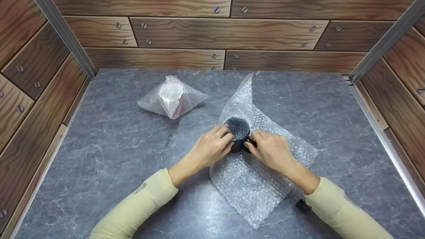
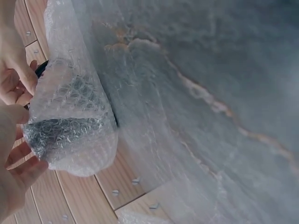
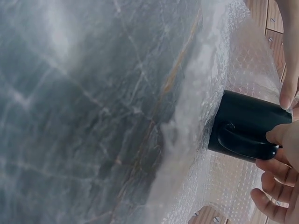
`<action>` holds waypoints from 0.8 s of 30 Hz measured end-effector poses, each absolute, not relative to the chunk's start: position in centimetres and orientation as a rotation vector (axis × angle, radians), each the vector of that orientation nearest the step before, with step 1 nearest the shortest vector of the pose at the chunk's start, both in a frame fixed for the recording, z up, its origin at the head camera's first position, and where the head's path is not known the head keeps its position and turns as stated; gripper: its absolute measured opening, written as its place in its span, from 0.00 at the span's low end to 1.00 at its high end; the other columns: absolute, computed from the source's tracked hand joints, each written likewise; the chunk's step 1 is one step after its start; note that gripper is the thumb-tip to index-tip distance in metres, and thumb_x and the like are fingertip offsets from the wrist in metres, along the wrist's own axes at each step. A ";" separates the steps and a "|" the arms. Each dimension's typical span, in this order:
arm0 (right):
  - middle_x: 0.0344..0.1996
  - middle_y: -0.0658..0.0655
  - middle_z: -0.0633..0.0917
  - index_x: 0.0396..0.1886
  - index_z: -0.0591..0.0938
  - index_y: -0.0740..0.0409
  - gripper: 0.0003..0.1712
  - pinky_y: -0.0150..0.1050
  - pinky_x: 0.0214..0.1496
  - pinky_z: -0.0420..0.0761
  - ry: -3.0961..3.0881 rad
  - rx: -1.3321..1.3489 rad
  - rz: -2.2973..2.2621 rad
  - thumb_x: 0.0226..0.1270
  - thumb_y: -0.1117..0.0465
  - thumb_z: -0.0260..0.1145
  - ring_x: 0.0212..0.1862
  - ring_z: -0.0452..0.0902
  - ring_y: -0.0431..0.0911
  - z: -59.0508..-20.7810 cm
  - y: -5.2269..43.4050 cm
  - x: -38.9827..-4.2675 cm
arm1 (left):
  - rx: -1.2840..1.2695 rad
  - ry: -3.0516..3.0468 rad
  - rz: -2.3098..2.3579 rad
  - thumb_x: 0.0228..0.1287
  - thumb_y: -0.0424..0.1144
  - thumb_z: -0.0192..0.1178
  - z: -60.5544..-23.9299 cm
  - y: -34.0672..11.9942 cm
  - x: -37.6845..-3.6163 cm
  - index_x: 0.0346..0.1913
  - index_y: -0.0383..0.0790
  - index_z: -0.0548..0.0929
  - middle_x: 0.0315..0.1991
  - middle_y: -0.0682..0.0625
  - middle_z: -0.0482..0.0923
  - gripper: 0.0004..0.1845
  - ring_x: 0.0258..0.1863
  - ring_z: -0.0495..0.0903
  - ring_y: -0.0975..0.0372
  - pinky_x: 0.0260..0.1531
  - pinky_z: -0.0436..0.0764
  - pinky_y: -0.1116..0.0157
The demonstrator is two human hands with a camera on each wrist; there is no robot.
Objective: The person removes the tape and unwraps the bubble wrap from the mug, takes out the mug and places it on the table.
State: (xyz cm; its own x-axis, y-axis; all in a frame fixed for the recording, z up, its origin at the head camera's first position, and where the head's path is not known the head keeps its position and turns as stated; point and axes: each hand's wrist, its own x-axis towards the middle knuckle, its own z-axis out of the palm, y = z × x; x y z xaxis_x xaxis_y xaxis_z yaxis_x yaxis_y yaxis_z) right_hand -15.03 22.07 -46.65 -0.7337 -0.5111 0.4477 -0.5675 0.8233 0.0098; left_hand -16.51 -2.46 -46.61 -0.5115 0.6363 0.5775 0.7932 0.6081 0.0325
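While both hands grasp the black mug (image 1: 238,134) at frame centre, left hand (image 1: 208,149) and right hand (image 1: 270,151) look mid-wrap; next, I'd judge, rolling the bubble wrap (image 1: 252,186) snugly round.

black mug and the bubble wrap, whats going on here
A person holds a black mug with both hands on a sheet of bubble wrap spread over the grey table. The left hand presses wrap against its side; the right hand is at the handle. A wrapped bundle lies further back.
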 end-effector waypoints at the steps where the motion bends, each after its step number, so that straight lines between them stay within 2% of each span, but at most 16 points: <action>1: 0.28 0.56 0.88 0.40 0.84 0.62 0.15 0.38 0.20 0.81 -2.569 0.802 0.178 0.67 0.54 0.76 0.22 0.80 0.47 -46.7 22.1 -15.0 | -1.127 -2.313 -0.395 0.68 0.39 0.70 -46.6 -2.5 -16.6 0.45 0.41 0.85 0.50 0.46 0.87 0.08 0.55 0.86 0.53 0.57 0.89 0.63; 10: 0.27 0.55 0.88 0.39 0.84 0.60 0.14 0.39 0.20 0.82 -2.564 0.796 0.202 0.67 0.55 0.76 0.22 0.80 0.46 -46.7 22.1 -15.0 | -1.117 -2.258 -0.319 0.64 0.38 0.71 -46.3 -2.4 -16.6 0.41 0.41 0.85 0.45 0.48 0.86 0.07 0.49 0.86 0.56 0.46 0.91 0.66; 17: 0.27 0.55 0.87 0.38 0.83 0.61 0.15 0.38 0.20 0.81 -2.561 0.788 0.194 0.66 0.55 0.76 0.22 0.79 0.46 -46.7 22.0 -15.0 | -1.130 -2.235 -0.255 0.61 0.37 0.72 -46.0 -2.5 -16.9 0.40 0.41 0.86 0.43 0.48 0.86 0.07 0.45 0.86 0.57 0.51 0.89 0.66; 24: 0.25 0.55 0.86 0.38 0.83 0.61 0.15 0.34 0.18 0.78 -2.561 0.788 0.184 0.66 0.55 0.76 0.20 0.76 0.44 -46.8 22.0 -14.9 | -1.122 -2.232 -0.274 0.60 0.35 0.71 -45.5 -2.9 -17.0 0.38 0.41 0.85 0.41 0.48 0.87 0.06 0.43 0.86 0.56 0.49 0.89 0.65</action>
